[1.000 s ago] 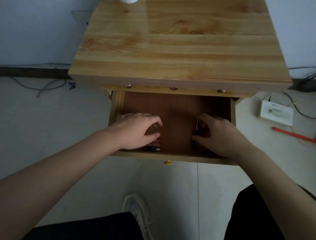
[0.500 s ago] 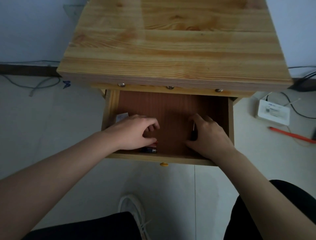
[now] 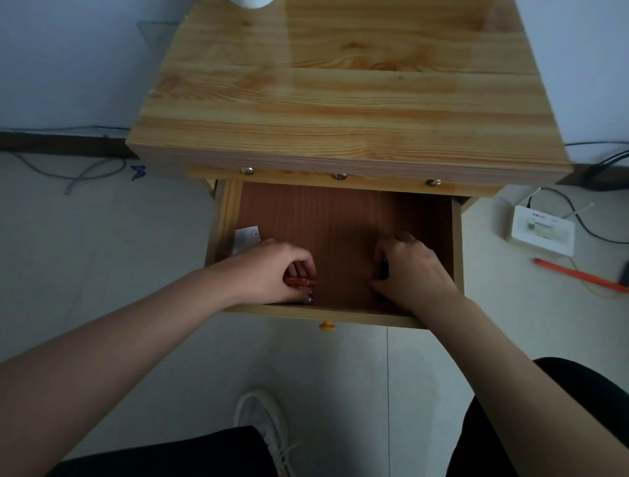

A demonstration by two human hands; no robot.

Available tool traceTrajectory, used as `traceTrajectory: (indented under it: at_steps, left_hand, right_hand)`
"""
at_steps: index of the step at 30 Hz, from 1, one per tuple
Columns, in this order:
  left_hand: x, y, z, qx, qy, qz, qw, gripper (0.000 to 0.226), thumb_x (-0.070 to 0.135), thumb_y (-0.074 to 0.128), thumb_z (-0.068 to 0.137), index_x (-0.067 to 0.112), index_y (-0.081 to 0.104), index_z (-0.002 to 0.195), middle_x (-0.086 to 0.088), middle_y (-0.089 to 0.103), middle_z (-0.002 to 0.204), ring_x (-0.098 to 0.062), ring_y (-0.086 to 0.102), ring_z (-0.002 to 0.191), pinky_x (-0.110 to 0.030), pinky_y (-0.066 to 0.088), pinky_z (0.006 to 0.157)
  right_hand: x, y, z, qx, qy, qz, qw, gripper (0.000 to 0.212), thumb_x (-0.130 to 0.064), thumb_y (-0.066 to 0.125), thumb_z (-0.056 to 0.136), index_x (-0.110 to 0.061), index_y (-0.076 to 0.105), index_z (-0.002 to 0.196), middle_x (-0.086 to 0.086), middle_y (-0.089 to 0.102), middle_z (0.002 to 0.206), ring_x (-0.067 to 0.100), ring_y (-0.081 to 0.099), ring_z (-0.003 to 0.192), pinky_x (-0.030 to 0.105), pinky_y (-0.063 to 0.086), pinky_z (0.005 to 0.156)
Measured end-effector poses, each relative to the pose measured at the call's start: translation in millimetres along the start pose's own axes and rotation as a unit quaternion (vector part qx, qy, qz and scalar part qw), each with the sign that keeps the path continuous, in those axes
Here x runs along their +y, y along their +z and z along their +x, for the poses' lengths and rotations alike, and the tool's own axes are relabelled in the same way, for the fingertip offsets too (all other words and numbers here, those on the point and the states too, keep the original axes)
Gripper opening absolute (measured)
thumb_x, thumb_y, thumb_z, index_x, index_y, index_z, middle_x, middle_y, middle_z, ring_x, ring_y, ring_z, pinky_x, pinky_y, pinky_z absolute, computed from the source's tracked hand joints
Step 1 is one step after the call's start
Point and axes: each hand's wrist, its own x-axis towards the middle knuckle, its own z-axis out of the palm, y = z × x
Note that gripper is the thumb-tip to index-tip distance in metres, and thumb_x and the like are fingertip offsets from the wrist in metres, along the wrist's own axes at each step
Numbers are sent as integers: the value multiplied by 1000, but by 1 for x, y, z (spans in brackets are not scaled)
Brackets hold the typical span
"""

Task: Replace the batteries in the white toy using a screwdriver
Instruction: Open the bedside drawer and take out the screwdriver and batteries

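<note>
White toy [image 3: 252, 2] is untouched: it sits on the far edge of the table top [image 3: 340, 102], barely in frame and well apart from both hands. All the change is in the open drawer [image 3: 457, 238].

Left hand [image 3: 269, 272]: a second ago it was spread loosely above the batteries. Now the fingers curl round the red battery [image 3: 299, 282], pinching it against the thumb. A dark battery [image 3: 308, 300] lies just below that hand against the drawer front. Can't tell if the hand touches it.

Right hand [image 3: 413, 269]: the fingers have closed over the screwdriver [image 3: 385, 265]. The metal shaft that showed a second ago is covered, and only a sliver of dark handle peeks out at the fingers. It reads as a wrap on the handle, though most of the contact is hidden.

Meaning: this is the fetch stage. Tool and one cell are gripped but neither is out of the drawer, and no work on the toy has begun. My read is that the second cell needs collecting before the hands go up to the table. A small round cell in a one-handed pinch is the likeliest thing to slip.
</note>
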Motion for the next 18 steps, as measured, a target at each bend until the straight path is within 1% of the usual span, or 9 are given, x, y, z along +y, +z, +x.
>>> traceTrajectory:
  at_steps: [2,6,9,12,16,18]
  left_hand:
    - [-1,0,1,2,-3,-2,1000,34,36,84,74,33,70,105,17,68,95,7,60,86,-19,53,79]
    - [-1,3,4,2,-1,8,1000,36,35,86,73,31,71,105,16,69,95,5,62,86,-18,53,77]
    - [-4,5,6,-3,-12,-1,1000,37,38,87,72,31,71,104,15,68,97,3,61,87,-22,55,78]
    - [-6,7,9,-7,-21,-5,1000,37,40,87,71,33,70,104,15,67,97,1,61,89,-25,55,78]
    - [-8,10,10,-14,-31,-3,999,32,38,86,74,31,71,101,14,68,92,1,62,86,-18,51,73]
    - [-10,10,9,-21,-34,-13,999,27,36,85,76,30,73,99,14,70,89,2,63,85,-17,51,72]
  right_hand:
    - [1,1,1,-5,5,8,1000,24,-19,75,80,-17,60,98,5,58,101,20,59,84,28,53,75]
    - [4,4,1,-12,9,25,1000,24,-16,74,77,-19,62,97,4,60,100,21,61,87,33,57,78]
    - [4,4,0,-14,0,33,999,24,-14,72,77,-19,62,98,3,60,99,21,60,87,34,57,77]
    - [5,5,0,0,-9,45,999,26,-12,72,77,-20,64,101,3,62,101,20,61,86,31,58,75]
    - [5,4,-4,31,-8,71,997,34,-10,73,76,-21,65,108,4,61,107,21,62,88,29,57,77]
    - [4,2,-5,48,-6,84,995,36,-8,72,77,-21,65,110,4,61,109,22,63,90,30,57,78]
